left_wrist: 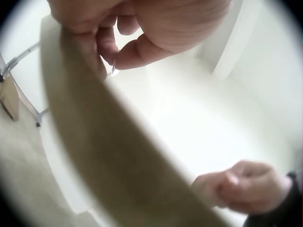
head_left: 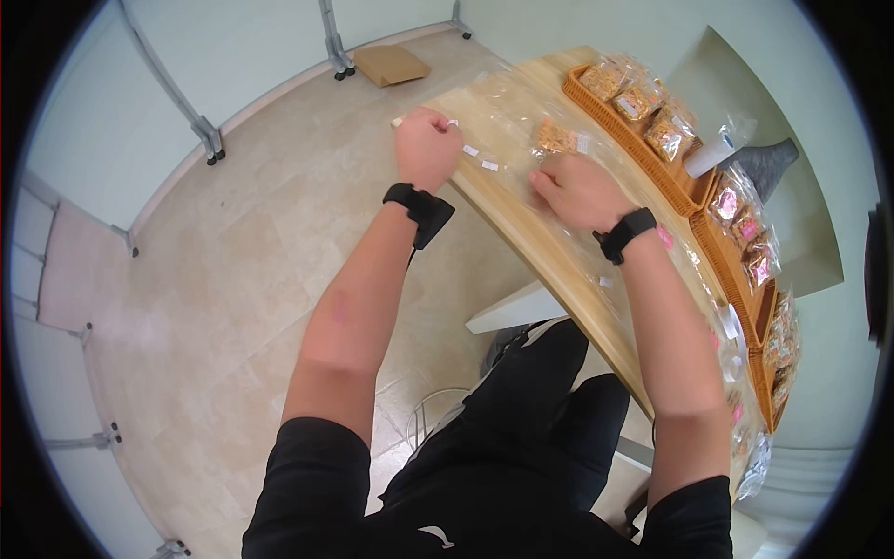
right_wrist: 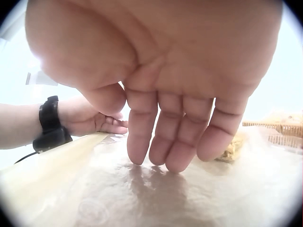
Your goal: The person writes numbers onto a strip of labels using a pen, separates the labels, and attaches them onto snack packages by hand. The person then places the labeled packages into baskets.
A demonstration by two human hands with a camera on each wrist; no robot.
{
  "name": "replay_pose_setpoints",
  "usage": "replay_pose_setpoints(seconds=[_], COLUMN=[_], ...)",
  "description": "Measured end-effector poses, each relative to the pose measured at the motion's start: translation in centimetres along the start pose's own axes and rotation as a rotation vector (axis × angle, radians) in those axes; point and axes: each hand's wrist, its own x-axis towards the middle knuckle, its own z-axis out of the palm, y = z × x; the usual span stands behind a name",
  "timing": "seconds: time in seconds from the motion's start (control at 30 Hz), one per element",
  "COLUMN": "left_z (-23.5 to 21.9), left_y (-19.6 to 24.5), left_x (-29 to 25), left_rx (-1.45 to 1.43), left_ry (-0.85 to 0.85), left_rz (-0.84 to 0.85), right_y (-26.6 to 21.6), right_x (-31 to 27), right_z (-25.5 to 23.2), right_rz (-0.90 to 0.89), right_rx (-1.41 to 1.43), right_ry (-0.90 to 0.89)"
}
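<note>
My left hand (head_left: 427, 151) is at the table's far left corner, where its thumb and a finger pinch a small white label (left_wrist: 114, 71). Two more white labels, one (head_left: 470, 150) nearer the corner and one (head_left: 490, 166) to its right, lie by the table edge. My right hand (head_left: 584, 192) is over clear plastic (right_wrist: 156, 198); its fingers (right_wrist: 177, 151) point down with the tips touching that plastic, holding nothing. Just beyond this hand is a clear packet of orange-brown snack (head_left: 557, 137) with a white label.
Wicker trays (head_left: 643, 144) of bagged snacks run along the table's back edge, with a white roll (head_left: 710, 156) beside a grey object (head_left: 765, 168). More plastic and rolls of tape (head_left: 731, 321) are toward the right. Brown cardboard (head_left: 391, 65) lies on the floor.
</note>
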Motion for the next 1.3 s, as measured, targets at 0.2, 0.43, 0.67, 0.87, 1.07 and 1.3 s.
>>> replay_pose_setpoints(seconds=[0.2, 0.43, 0.67, 0.87, 1.07, 1.3], left_z=[0.9, 1.4, 1.9, 2.2, 2.8, 3.2], left_y=[-0.4, -0.7, -0.7, -1.1, -1.5, -2.3], left_x=[-0.2, -0.1, -0.1, 0.0, 0.0, 0.2], left_rx=[0.178, 0.161, 0.14, 0.177, 0.204, 0.27], left_ry=[0.071, 0.042, 0.039, -0.001, 0.003, 0.016], left_rz=[0.159, 0.09, 0.073, 0.048, 0.037, 0.137], right_y=[-1.3, -1.1, -0.3, 0.5, 1.0, 1.3], right_x=[5.2, 9.0, 9.3, 9.5, 9.5, 9.8], right_z=[3.0, 4.1, 4.2, 4.9, 5.3, 5.4], right_rz=[-0.196, -0.207, -0.193, -0.271, -0.281, -0.264], right_rx=[0.16, 0.267, 0.321, 0.177, 0.161, 0.178], right_ry=[0.349, 0.221, 0.141, 0.248, 0.262, 0.247])
